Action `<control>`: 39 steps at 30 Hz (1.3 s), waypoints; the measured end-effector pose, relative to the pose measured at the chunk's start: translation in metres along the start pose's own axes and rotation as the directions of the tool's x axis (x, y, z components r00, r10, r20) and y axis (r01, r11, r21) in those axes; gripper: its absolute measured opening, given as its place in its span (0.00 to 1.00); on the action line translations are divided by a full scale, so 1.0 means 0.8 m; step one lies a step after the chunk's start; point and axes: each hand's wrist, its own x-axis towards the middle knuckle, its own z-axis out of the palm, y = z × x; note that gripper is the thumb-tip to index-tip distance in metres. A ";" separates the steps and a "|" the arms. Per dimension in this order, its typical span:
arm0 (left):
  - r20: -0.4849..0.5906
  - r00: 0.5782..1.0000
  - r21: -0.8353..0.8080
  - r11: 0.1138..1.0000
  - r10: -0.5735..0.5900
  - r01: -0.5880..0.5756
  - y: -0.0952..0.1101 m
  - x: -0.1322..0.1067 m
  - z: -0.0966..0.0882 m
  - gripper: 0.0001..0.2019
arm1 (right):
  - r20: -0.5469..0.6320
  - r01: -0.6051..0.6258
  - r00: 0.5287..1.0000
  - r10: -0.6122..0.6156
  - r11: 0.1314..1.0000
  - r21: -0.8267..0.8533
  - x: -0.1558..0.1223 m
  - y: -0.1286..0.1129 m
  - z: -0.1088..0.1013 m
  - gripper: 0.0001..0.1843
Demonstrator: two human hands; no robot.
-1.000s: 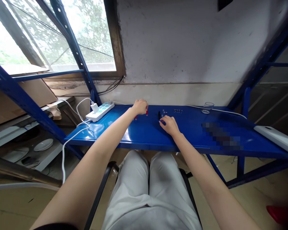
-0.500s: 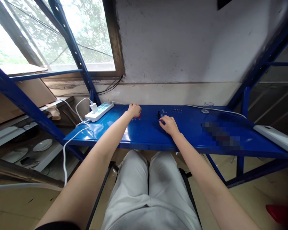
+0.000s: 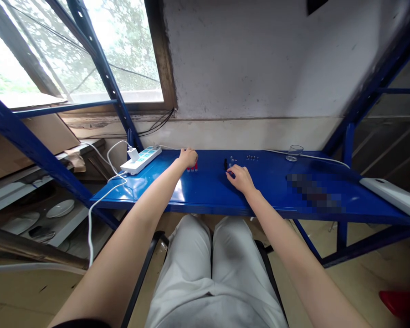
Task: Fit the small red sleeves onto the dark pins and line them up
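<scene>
My left hand (image 3: 187,157) reaches to the far side of the blue metal shelf (image 3: 205,193), fingers curled down over a few small red pieces (image 3: 192,169) that stand in a row just below it. My right hand (image 3: 239,177) rests palm down on the shelf, its fingertips next to a small black piece (image 3: 226,163) and some tiny clear or pale bits (image 3: 231,160). Whether either hand grips anything is too small to make out. A short row of tiny dark pieces (image 3: 252,157) lies further back.
A white power strip (image 3: 140,159) with a plugged charger and white cable sits at the shelf's back left. A small glass (image 3: 294,152) stands at the back right, a white flat device (image 3: 392,197) at the far right edge. Blue rack posts flank the shelf.
My left hand has moved left along the back of the shelf and lowered onto the red pieces. My right hand has stayed in place.
</scene>
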 end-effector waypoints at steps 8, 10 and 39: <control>0.022 1.000 -0.004 1.000 -0.014 0.015 0.001 0.003 -0.002 0.09 | -0.001 -0.002 1.000 0.002 1.000 -0.014 0.000 0.000 -0.001 0.14; 0.021 1.000 -0.002 1.000 -0.018 0.018 0.000 0.003 -0.001 0.09 | -0.005 -0.003 1.000 0.003 1.000 -0.020 0.000 -0.001 -0.002 0.14; -0.244 0.967 -0.314 0.938 0.069 -0.146 0.129 -0.005 0.072 0.27 | 0.017 -0.265 0.962 0.273 0.944 -0.199 -0.004 0.005 0.000 0.14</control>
